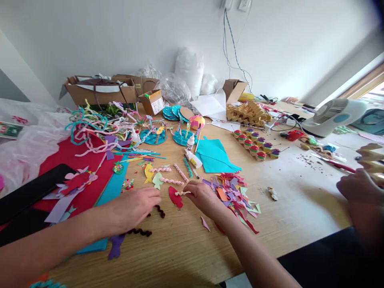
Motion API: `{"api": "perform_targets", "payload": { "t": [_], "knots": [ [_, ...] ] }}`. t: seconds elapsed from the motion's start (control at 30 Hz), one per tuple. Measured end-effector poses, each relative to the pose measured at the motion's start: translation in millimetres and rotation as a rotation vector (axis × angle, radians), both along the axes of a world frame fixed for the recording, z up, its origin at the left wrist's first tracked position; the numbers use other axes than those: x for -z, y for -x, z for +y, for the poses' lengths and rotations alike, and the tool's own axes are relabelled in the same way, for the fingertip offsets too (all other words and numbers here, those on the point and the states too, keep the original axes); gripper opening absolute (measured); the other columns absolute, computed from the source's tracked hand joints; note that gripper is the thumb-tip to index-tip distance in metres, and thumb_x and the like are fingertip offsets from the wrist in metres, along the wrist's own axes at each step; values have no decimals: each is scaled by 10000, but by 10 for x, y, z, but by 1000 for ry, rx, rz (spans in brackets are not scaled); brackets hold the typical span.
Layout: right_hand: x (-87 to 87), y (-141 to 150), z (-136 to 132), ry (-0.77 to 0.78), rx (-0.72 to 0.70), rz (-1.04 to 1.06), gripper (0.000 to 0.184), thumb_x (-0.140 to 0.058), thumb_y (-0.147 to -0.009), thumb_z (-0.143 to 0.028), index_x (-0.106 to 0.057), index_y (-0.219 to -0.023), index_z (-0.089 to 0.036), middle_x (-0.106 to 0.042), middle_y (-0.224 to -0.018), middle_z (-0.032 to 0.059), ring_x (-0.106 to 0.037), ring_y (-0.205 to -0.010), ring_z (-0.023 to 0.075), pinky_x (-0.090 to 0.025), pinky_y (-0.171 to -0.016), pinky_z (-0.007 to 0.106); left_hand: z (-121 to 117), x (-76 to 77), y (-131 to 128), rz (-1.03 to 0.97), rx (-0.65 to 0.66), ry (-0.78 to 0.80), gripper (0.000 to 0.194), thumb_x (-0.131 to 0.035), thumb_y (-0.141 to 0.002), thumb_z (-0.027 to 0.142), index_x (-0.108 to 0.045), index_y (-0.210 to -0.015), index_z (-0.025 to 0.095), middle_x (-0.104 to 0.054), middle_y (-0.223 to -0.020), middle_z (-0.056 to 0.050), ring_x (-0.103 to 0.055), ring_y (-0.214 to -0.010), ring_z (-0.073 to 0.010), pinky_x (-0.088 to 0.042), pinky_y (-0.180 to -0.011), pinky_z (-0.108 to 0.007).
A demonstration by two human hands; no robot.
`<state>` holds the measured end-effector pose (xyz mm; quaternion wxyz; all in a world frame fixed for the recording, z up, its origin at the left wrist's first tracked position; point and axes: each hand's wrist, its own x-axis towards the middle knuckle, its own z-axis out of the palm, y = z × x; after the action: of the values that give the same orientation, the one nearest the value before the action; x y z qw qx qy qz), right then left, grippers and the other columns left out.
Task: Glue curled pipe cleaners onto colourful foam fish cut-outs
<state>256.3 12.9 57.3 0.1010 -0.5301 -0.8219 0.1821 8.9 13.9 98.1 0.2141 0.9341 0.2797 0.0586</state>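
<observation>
My right hand (202, 197) pinches the free end of a cream twisted pipe cleaner (181, 193). Its other end lies on a red paper fish (175, 197) on the table. My left hand (141, 205) is left of that fish, palm down with fingers together; their tips are partly hidden. Close beneath it are dark brown twisted pipe cleaners (140, 232) and a purple paper fish (116, 246). Just behind my hands lie a yellow paper fish (148, 173) and a pale green one (157, 181), each with a pink twisted pipe cleaner at it.
Paper scraps (231, 190) lie right of my right hand. Glue bottles (195, 160) and turquoise sheets (214, 154) stand or lie behind. A pipe cleaner heap (93, 124) is at left. Another person's hand (360, 186) holds a red-handled tool near painted egg cartons (255, 145).
</observation>
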Motion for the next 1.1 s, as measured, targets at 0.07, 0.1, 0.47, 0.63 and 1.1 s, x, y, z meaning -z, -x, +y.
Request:
{"api": "perform_targets", "payload": {
  "t": [0.07, 0.1, 0.47, 0.63, 1.1],
  "knots": [
    [28, 24, 19, 23, -8, -14, 174, -549, -830, -105, -686, -899, -186, -674, -973, 58, -626, -909, 148, -427, -739, 220, -21, 89, -136, 30, 36, -4, 325, -401, -803, 35, -617, -993, 185, -628, -1040, -69, -575, -997, -205, -438, -908, -304],
    [40, 33, 26, 31, -8, -20, 171, -551, -831, -111, -686, -903, -187, -674, -978, 60, -625, -917, 151, -426, -743, 222, -13, 127, -192, 38, 44, -1, 324, -404, -799, 30, -611, -994, 184, -624, -1043, -69, -574, -998, -203, -436, -912, -305],
    [139, 56, 53, 24, -21, -24, 178, -514, -859, -166, -676, -928, -197, -663, -947, 60, -617, -876, 152, -417, -734, 221, 234, 320, -378, 16, 85, 75, 452, -379, -779, 5, -567, -1138, 204, -567, -1189, -67, -542, -1101, -211, -421, -950, -367],
    [168, 61, 57, 5, -46, -31, 153, -527, -856, -158, -672, -890, -190, -656, -919, 45, -613, -833, 136, -395, -680, 202, 256, 309, -403, 79, 104, 71, 385, -410, -777, 18, -600, -1067, 184, -582, -1121, -75, -580, -1004, -214, -459, -884, -337],
    [176, 68, 78, 25, -74, -54, 200, -501, -875, -169, -692, -917, -212, -653, -927, 38, -609, -837, 140, -356, -621, 199, 340, 479, -376, 30, 133, 50, 451, -382, -783, -19, -539, -1149, 193, -573, -1160, -87, -565, -1047, -220, -463, -887, -343]
  ]
}}
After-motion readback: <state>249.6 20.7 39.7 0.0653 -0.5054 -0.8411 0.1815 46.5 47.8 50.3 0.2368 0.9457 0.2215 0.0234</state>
